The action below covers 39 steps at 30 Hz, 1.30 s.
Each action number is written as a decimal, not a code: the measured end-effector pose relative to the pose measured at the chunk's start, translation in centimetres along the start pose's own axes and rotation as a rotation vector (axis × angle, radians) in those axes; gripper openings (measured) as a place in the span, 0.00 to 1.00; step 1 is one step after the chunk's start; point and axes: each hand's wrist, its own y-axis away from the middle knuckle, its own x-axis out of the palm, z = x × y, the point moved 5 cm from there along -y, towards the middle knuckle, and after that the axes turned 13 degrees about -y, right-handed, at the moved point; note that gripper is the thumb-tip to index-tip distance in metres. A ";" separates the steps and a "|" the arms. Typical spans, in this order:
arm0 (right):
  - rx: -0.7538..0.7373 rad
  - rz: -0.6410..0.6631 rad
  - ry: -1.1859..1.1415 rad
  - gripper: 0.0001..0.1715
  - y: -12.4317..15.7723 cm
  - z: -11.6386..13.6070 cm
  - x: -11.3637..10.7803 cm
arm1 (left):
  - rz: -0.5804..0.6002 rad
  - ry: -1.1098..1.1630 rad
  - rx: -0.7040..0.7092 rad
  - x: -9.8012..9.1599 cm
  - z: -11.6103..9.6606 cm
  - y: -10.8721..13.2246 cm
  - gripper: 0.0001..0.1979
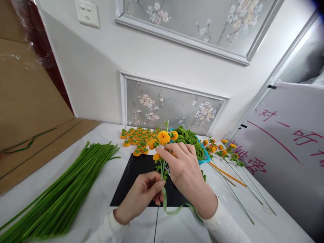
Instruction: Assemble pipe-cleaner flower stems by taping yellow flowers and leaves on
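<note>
Over a black mat (126, 185), my left hand (143, 194) pinches the green stems of an orange flower bunch (163, 137) between thumb and fingers. A light green ribbon (174, 211) hangs from that pinch and trails right, under my right wrist. My right hand (184, 168) is at the blossoms, palm down, with its thumb and index finger reaching across the lower flowers; its fingertips are partly hidden behind the hand and petals. The metal tip of a tool (167, 171) shows beside the stems. A thin stem (156, 222) runs down below my left hand.
Long green pipe-cleaner stems (73, 189) lie at the left. Small orange flower heads (138, 138) cover the back of the table. A blue basket (205, 158) holds green pieces. Finished flower stems (235, 182) and orange sticks (227, 174) lie right, near a whiteboard (286, 135).
</note>
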 end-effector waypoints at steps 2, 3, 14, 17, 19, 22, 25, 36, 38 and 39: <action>-0.031 0.063 0.078 0.15 -0.3 0.1 0.9 | 0.000 -0.011 0.003 0.0 0.2 0.0 0.17; -0.043 0.075 0.086 0.14 -0.2 0.0 1.2 | -0.003 -0.013 0.004 0.0 0.2 0.0 0.17; -0.288 0.125 -0.307 0.15 1.9 0.3 2.0 | -0.010 0.065 0.024 -0.1 0.4 0.0 0.17; -0.349 0.221 -0.292 0.13 2.2 0.9 2.4 | -0.019 0.071 0.030 -0.1 0.8 0.0 0.17; -0.358 0.224 -0.278 0.14 2.3 1.0 2.4 | -0.028 0.073 0.028 -0.2 0.9 -0.1 0.17; -0.316 0.049 -0.319 0.18 2.5 0.5 1.2 | -0.023 0.092 0.019 -0.2 0.8 -0.1 0.17; -0.148 -0.249 -0.382 0.24 3.2 -1.2 -1.0 | -0.005 0.134 -0.002 -0.3 0.5 -0.1 0.15; 0.166 -0.197 -0.430 0.23 4.4 -2.8 0.4 | 0.072 0.104 0.044 -0.2 0.4 0.1 0.13; 0.134 -0.249 -0.436 0.21 4.6 -2.2 0.8 | 0.055 0.123 0.042 -0.3 0.4 0.1 0.13; 0.126 -0.282 -0.436 0.21 4.7 -2.0 0.9 | 0.045 0.136 0.038 -0.3 0.4 0.1 0.13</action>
